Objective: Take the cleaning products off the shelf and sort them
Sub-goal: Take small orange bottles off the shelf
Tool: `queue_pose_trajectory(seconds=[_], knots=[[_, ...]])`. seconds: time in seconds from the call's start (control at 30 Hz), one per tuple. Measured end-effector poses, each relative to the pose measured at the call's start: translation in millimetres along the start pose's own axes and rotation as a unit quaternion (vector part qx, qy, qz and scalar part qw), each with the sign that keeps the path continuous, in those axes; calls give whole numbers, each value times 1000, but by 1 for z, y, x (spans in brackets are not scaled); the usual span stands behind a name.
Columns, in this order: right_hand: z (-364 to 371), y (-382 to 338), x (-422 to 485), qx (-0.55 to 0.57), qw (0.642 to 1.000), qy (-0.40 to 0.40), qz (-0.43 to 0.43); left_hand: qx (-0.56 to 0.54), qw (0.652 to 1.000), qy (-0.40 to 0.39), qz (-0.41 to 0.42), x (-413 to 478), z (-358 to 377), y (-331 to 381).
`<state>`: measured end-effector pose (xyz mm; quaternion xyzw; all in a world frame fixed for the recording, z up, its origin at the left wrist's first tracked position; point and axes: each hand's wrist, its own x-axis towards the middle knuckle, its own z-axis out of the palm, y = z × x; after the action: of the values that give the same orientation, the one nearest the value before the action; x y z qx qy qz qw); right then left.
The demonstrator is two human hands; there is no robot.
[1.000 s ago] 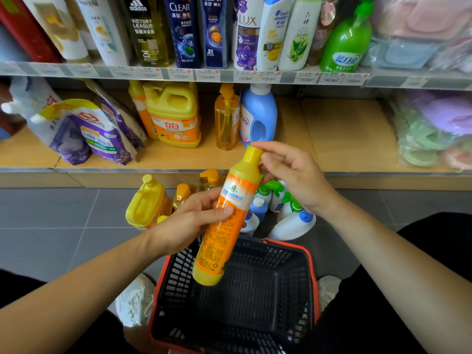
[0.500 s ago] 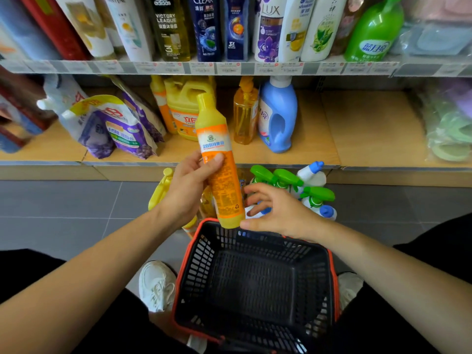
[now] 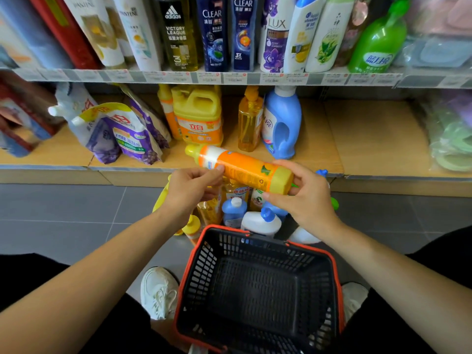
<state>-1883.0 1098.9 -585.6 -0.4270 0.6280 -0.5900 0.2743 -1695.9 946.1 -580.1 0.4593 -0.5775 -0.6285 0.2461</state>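
Both hands hold one orange bottle (image 3: 245, 167) level between them, its yellow cap pointing off past the left hand and its yellow base toward the right. Left hand (image 3: 189, 192) pinches the bottle at its white label end between thumb and curled fingers. Right hand (image 3: 304, 198) has thumb and fingers wrapped round the yellow base.

Straight under the hands a cluster of bottles stands on the grey tiled floor (image 3: 63, 213): a white bottle with a blue cap (image 3: 260, 222), a small blue bottle (image 3: 233, 210) and several yellow and amber ones, partly hidden by the hands. Nearer the person than the hands sits a black basket (image 3: 314, 297) with a red-orange rim, with a white shoe (image 3: 158, 292) just beside it on the left-hand side.

Beyond the hands lies the lower shelf (image 3: 370, 139). On it stand a yellow jug (image 3: 198, 116), an amber pump bottle (image 3: 250, 121) and a blue detergent bottle (image 3: 281, 123), and further out past the left hand some refill pouches (image 3: 122, 131) lean together. Above that, the upper shelf carries a row of shampoo bottles (image 3: 217, 34), with a green pump bottle (image 3: 378, 44) on the right-hand side.
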Motion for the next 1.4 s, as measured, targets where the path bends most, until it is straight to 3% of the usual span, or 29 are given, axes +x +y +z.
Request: queue_pose_trajectory(seconds=[0.13,0.27,0.47,0.67,0.73,0.83,1.03,1.23,1.4], knots=[[-7,-9,2,-38,998,1,-40,82,993,31,83,-2,2,-3],[-5,-19,1,-71,993,9,-97,61,990,-50,118,-15,15,9],[5,-19,-5,-54,989,-14,-135,-50,979,-174,98,-41,31,24],[16,-12,-11,-36,991,-61,-110,17,971,-114,208,-49,31,30],[17,-11,-11,-33,992,-63,-101,65,955,-104,269,-50,27,30],[17,-14,-8,-22,992,-80,-91,168,896,-137,387,-50,20,30],[13,-23,-4,-3,993,-104,-59,294,796,-193,493,-51,9,35],[8,-30,-2,22,990,-136,-41,295,786,-194,507,-50,0,38],[8,-30,-1,29,984,-173,-15,274,807,-168,495,-52,1,38]])
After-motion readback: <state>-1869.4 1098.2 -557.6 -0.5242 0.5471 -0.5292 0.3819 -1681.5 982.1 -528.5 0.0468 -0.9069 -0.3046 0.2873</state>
